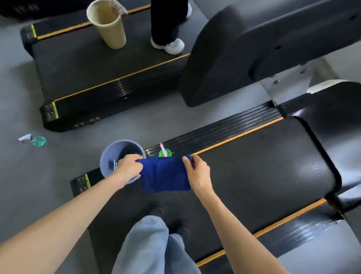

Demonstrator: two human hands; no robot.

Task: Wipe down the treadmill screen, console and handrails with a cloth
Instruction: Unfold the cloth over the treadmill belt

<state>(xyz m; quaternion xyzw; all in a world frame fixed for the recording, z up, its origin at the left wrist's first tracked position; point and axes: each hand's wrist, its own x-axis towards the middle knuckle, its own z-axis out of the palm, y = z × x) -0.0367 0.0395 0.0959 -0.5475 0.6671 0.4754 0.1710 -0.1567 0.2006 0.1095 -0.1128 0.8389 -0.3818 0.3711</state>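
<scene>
The blue cloth hangs folded between my two hands above the rear end of the treadmill belt, its long axis running left to right across the belt. My left hand is pinched shut on its left edge and my right hand is clamped on its upper right corner, so neither hand is free. Just behind the cloth, at the belt's left side rail, a green spray bottle stands with its white nozzle up; touching or just beside my left hand sits a grey bucket at the rear left corner of the deck. I judge that the wiping has not begun: the console and handrails lie off to my right, toward the dark curved housing, so my right hand is the nearer one to carry the cloth there. A second spray bottle lies on the grey floor, well apart to the left.
</scene>
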